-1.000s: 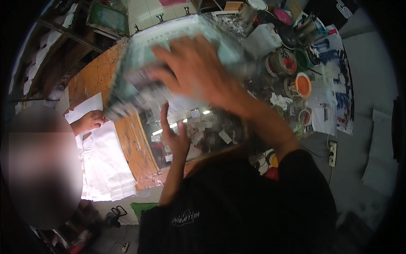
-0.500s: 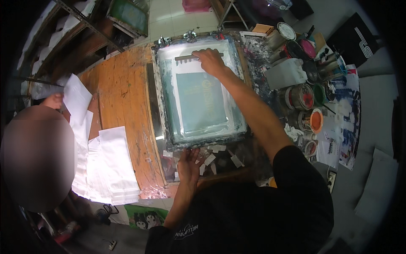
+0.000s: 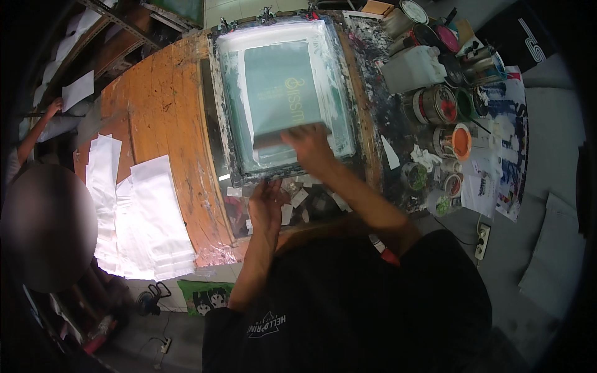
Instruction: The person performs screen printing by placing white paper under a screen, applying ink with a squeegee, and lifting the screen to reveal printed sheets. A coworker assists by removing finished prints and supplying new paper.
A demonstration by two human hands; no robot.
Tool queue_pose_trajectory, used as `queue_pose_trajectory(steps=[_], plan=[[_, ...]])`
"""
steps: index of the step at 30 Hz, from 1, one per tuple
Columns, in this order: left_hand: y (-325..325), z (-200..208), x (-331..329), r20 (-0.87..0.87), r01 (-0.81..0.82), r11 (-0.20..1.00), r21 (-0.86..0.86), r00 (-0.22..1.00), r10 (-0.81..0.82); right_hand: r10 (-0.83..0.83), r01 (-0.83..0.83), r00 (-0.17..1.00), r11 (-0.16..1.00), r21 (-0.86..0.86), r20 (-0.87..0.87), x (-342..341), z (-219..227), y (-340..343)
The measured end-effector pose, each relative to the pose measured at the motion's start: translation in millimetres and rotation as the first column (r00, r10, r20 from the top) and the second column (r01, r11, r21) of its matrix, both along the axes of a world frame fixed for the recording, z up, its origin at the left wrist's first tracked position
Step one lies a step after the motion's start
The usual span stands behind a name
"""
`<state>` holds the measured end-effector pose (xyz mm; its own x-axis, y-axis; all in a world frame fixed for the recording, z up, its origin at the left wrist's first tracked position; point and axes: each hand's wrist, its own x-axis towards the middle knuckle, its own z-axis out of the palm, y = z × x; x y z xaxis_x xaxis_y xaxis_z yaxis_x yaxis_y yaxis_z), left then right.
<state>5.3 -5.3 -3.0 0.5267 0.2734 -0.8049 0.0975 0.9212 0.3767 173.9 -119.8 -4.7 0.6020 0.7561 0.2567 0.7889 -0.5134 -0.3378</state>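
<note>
A screen-printing frame [image 3: 219,105] with a green-tinted mesh and yellowish lettering lies before me, white ink smeared around its borders. My right hand [image 3: 308,146] grips a squeegee [image 3: 273,137], long and dark-edged, laid across the near part of the mesh; motion blurs both a little. Below the frame's near edge, my left hand [image 3: 266,204] has its fingers up against that edge, their tips partly hidden by it. Scraps of paper [image 3: 299,198] lie on the dark surface beside this hand.
White sheets [image 3: 158,217] are stacked on the wooden table [image 3: 165,93] at left. Ink cans [image 3: 453,142] and a translucent jug [image 3: 413,69] crowd the right side. Metal clamps [image 3: 267,15] hold the frame's far end. At far left, another person's hand [image 3: 56,107] holds a sheet.
My right hand has drawn the squeegee from the far end of the mesh toward me. My left hand stays at the near edge. The other person's sheet has moved farther away. The view has shifted.
</note>
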Motion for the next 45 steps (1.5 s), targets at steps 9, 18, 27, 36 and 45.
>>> queue_pose_trajectory(steps=[9, 18, 27, 36, 45], plan=[[3, 16, -4, 0.033, 0.033, 0.999, -0.036, 0.999, -0.032, 0.031, -0.045, 0.991, 0.994, -0.104, -0.126, -37, 56, -19], [42, 138, 63, 0.593, -0.072, 0.943, 0.326, 0.792, -0.144, 0.008, -0.055, 0.959, 0.986, 0.158, 0.285, 51, 209, 16], [151, -76, 237, -0.322, 0.148, -0.633, 0.760, 0.932, -0.169, 0.070, -0.075, 0.992, 0.996, 0.043, 0.107, 151, 310, 67], [209, -29, 178, -0.269, 0.258, -0.082, 0.963, 0.938, -0.216, 0.108, -0.113, 0.992, 0.990, 0.084, 0.065, 161, 341, 76], [416, 10, -138, -0.425, 0.594, -0.164, 0.788, 0.716, 0.554, -0.263, 0.253, 0.951, 0.964, 0.083, 0.161, 197, 312, 81]])
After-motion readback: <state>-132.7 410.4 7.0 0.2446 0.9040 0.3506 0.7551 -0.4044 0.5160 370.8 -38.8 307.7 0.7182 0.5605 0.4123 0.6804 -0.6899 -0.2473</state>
